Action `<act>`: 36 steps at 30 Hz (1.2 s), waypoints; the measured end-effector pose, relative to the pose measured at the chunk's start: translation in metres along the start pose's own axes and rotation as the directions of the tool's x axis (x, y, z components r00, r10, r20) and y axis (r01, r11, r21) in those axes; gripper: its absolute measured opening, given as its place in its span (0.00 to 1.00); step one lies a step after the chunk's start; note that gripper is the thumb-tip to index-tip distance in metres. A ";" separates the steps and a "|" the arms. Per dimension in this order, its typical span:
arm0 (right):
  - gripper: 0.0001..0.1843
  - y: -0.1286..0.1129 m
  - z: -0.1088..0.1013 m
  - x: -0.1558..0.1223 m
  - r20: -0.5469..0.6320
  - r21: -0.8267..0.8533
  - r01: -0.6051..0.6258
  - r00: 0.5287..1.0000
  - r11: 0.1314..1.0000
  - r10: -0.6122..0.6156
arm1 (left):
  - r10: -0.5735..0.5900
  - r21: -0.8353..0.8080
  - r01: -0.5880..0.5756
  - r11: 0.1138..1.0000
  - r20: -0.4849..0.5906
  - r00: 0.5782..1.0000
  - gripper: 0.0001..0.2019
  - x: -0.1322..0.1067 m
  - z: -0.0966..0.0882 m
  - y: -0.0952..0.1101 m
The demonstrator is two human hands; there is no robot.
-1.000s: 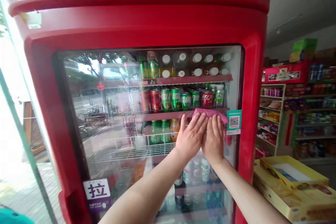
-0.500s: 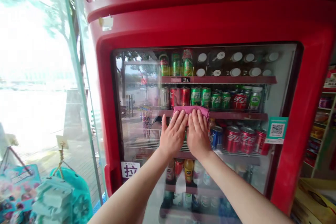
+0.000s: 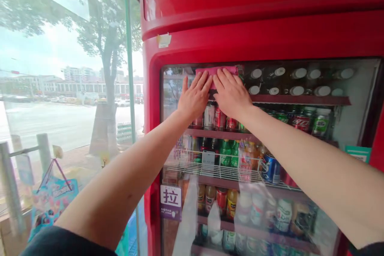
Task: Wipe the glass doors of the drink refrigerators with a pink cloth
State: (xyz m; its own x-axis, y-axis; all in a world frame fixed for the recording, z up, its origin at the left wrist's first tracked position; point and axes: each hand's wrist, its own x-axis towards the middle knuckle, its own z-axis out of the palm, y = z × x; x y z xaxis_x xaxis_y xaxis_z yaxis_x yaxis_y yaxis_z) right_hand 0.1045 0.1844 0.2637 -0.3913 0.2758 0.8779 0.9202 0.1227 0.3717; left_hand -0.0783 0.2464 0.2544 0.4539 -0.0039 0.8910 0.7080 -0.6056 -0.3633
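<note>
A pink cloth [image 3: 220,70] lies pressed against the upper part of the glass door [image 3: 177,164] of a red drinks fridge. My left hand [image 3: 195,95] rests flat on the cloth's left part, fingers stretched and thumb apart. Beside it, my right hand [image 3: 231,91] presses the right part, its fingers also stretched out flat. Neither hand's fingers curl round the cloth. Behind the glass stand cans and bottles, among them a blue can [image 3: 271,169] and green bottles [image 3: 225,153]; my arms and hands hide some of them.
The red fridge frame [image 3: 255,40] surrounds the door. A sign [image 3: 171,197] with a large character is stuck at the door's lower left. A teal sticker [image 3: 358,153] is at the right edge. On the left, a bagged blue item [image 3: 55,198] hangs near a glass panel facing the street.
Both hands and the pink cloth have moved up the glass, from the second shelf's level to the top shelf. My view has tilted up and turned left.
</note>
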 end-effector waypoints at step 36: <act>0.33 -0.124 0.047 0.062 0.063 -0.096 0.006 0.998 0.995 0.000 | 0.031 0.136 -0.039 0.990 0.062 0.998 0.29 -0.052 -0.036 -0.116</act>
State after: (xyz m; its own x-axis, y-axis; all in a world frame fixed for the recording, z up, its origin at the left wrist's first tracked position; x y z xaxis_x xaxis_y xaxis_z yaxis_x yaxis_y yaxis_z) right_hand -0.0343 0.2313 0.2581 -0.3909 0.3356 0.8571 0.9141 0.0326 0.4042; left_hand -0.2034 0.2883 0.2597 0.5085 0.0268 0.8607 0.7565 -0.4914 -0.4316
